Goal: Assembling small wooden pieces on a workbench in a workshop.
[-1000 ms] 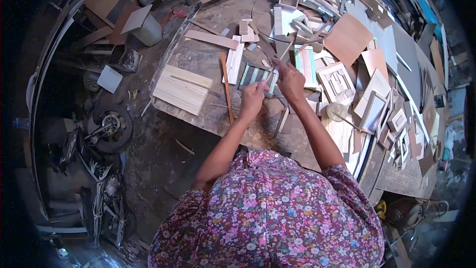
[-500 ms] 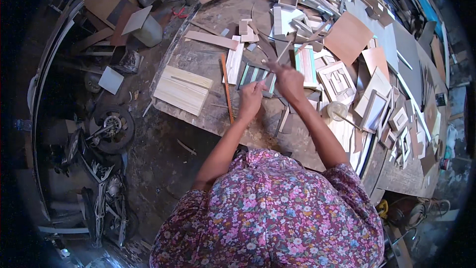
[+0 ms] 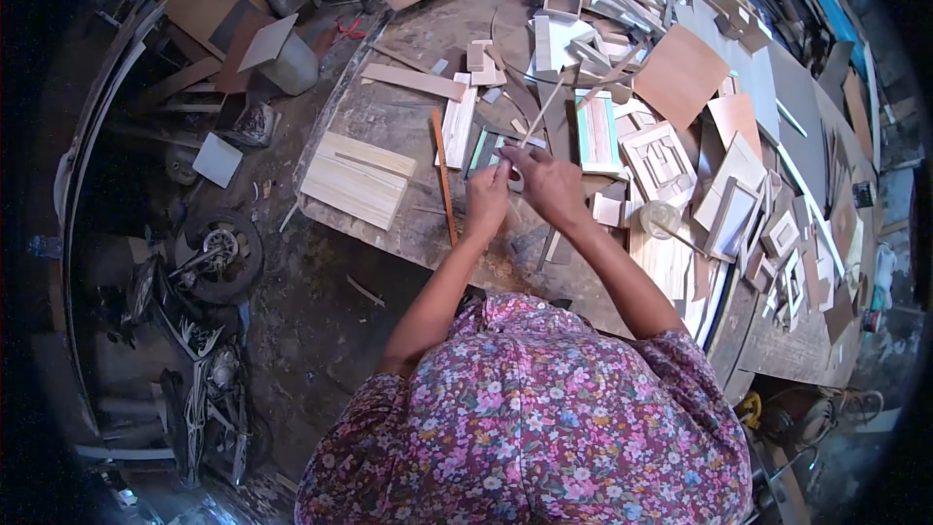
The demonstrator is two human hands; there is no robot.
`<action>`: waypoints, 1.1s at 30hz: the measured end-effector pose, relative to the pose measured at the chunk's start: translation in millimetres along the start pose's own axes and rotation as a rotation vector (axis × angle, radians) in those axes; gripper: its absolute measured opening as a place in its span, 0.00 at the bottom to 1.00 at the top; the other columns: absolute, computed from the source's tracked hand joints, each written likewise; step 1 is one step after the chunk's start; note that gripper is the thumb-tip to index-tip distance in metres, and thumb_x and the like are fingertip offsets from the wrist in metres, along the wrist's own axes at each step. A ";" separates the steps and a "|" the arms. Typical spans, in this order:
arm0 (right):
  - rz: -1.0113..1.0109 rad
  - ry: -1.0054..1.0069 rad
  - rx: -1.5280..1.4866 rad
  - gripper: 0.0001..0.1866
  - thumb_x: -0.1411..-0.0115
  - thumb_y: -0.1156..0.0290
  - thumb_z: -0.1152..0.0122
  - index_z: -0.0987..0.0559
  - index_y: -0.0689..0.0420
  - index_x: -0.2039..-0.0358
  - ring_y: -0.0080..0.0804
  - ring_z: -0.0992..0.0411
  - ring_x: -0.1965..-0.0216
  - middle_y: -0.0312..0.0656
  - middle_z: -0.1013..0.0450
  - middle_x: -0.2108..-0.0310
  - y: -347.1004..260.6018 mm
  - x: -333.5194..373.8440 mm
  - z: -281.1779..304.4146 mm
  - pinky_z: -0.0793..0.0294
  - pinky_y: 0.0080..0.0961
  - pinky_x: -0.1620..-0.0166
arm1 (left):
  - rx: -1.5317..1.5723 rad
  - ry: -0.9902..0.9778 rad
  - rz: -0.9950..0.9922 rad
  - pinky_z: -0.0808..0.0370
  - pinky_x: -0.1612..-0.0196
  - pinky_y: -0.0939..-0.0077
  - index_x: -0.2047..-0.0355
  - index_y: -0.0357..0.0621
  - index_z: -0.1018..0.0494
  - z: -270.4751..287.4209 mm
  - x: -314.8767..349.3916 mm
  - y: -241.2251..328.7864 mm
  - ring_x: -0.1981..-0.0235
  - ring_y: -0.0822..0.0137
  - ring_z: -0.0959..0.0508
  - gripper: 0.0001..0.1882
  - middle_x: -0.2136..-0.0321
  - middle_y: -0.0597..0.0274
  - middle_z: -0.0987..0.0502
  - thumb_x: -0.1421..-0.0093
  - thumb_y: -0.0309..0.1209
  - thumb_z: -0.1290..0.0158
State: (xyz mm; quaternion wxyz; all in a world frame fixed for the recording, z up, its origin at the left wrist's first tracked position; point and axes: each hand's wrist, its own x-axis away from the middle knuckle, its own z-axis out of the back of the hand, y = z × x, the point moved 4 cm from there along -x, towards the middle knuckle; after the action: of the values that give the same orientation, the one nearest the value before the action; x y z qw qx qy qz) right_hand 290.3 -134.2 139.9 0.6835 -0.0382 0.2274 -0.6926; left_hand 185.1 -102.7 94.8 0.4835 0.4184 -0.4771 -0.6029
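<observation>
Over the middle of the bench, my two closed hands meet. My right hand (image 3: 550, 187) grips a thin wooden stick (image 3: 543, 109) that slants up and to the right, away from me. Close beside it, my left hand (image 3: 486, 198) is closed with its thumb side up; what it pinches is too small to make out. Just beyond the fingers lies a dark piece with pale green strips (image 3: 479, 149), partly covered by my hands. To the right is a small wooden frame with green edges (image 3: 597, 131).
Pale boards (image 3: 358, 180) lie at the bench's left, with an orange strip (image 3: 443, 175) beside them. At right are a tub with a stick in it (image 3: 661, 219), a brown square sheet (image 3: 682, 75), wooden frames (image 3: 661, 163) and offcuts. A wheel (image 3: 220, 248) lies on the floor.
My right hand has come left and toward me, close against my left hand. The stick now points up more visibly, and the dark striped piece is more covered.
</observation>
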 end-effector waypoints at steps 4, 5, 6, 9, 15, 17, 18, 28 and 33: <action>-0.095 0.046 0.045 0.20 0.55 0.73 0.49 0.26 0.40 0.60 0.42 0.28 0.76 0.43 0.29 0.75 25.9 -19.2 12.3 0.31 0.35 0.76 | -0.023 -0.087 0.056 0.40 0.81 0.75 0.80 0.35 0.28 -3.2 0.1 -6.3 0.87 0.72 0.36 0.20 0.91 0.62 0.37 0.42 0.39 0.57; -0.131 0.071 0.060 0.20 0.55 0.74 0.49 0.26 0.40 0.59 0.42 0.28 0.75 0.43 0.29 0.76 34.0 -27.0 16.1 0.31 0.35 0.76 | -0.022 -0.091 0.054 0.40 0.81 0.75 0.80 0.35 0.28 -4.2 0.3 -2.4 0.87 0.72 0.36 0.20 0.91 0.62 0.37 0.42 0.39 0.57; -0.159 0.062 0.092 0.20 0.55 0.75 0.51 0.26 0.41 0.60 0.42 0.28 0.75 0.43 0.29 0.75 38.6 -30.3 19.1 0.32 0.35 0.76 | -0.032 -0.105 0.051 0.40 0.81 0.74 0.80 0.35 0.28 -5.0 1.3 2.3 0.87 0.72 0.36 0.20 0.91 0.62 0.37 0.42 0.39 0.58; -0.139 0.078 0.066 0.20 0.55 0.75 0.51 0.26 0.41 0.60 0.42 0.28 0.75 0.44 0.29 0.74 29.3 -24.4 14.4 0.31 0.36 0.75 | -0.036 -0.098 0.060 0.39 0.81 0.74 0.80 0.35 0.27 -4.6 -0.2 3.8 0.87 0.72 0.36 0.20 0.91 0.62 0.36 0.42 0.39 0.58; -0.024 0.006 0.063 0.20 0.53 0.75 0.52 0.26 0.41 0.59 0.42 0.28 0.78 0.44 0.29 0.75 9.7 -8.1 9.4 0.30 0.34 0.78 | -0.022 -0.090 0.107 0.39 0.80 0.73 0.80 0.36 0.27 -1.1 0.8 3.6 0.86 0.71 0.35 0.20 0.91 0.61 0.36 0.42 0.39 0.59; -0.118 0.093 0.079 0.19 0.54 0.75 0.52 0.26 0.42 0.60 0.42 0.29 0.78 0.44 0.29 0.76 30.0 -20.3 18.5 0.31 0.35 0.78 | 0.016 -0.114 0.074 0.45 0.82 0.82 0.79 0.37 0.29 -4.7 3.8 9.9 0.86 0.80 0.42 0.18 0.90 0.74 0.42 0.41 0.38 0.58; -0.178 0.121 0.099 0.19 0.54 0.75 0.52 0.26 0.42 0.60 0.42 0.29 0.77 0.44 0.29 0.76 40.7 -27.3 21.1 0.32 0.36 0.77 | 0.016 -0.114 0.073 0.45 0.82 0.82 0.79 0.37 0.29 -5.6 4.2 9.3 0.86 0.80 0.42 0.18 0.90 0.74 0.42 0.41 0.38 0.58; -0.007 0.073 -0.017 0.20 0.53 0.73 0.49 0.29 0.39 0.58 0.42 0.29 0.78 0.42 0.30 0.75 6.5 1.8 3.6 0.31 0.35 0.79 | 0.066 -0.053 0.080 0.48 0.85 0.82 0.78 0.36 0.29 -2.2 0.9 -3.9 0.89 0.80 0.44 0.17 0.91 0.74 0.43 0.41 0.37 0.57; -0.151 0.208 0.010 0.20 0.54 0.75 0.49 0.27 0.41 0.58 0.41 0.29 0.78 0.42 0.30 0.77 37.4 -20.3 15.1 0.32 0.33 0.78 | 0.087 -0.111 0.148 0.40 0.80 0.75 0.81 0.36 0.28 -10.4 1.6 0.7 0.85 0.75 0.37 0.20 0.91 0.65 0.38 0.41 0.39 0.59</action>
State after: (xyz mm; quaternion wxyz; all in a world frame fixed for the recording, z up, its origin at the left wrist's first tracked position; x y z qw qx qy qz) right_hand 331.8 -117.2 144.9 0.6021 0.0203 0.2902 -0.7436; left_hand 194.9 -106.2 93.4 0.4807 0.3686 -0.5586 -0.5665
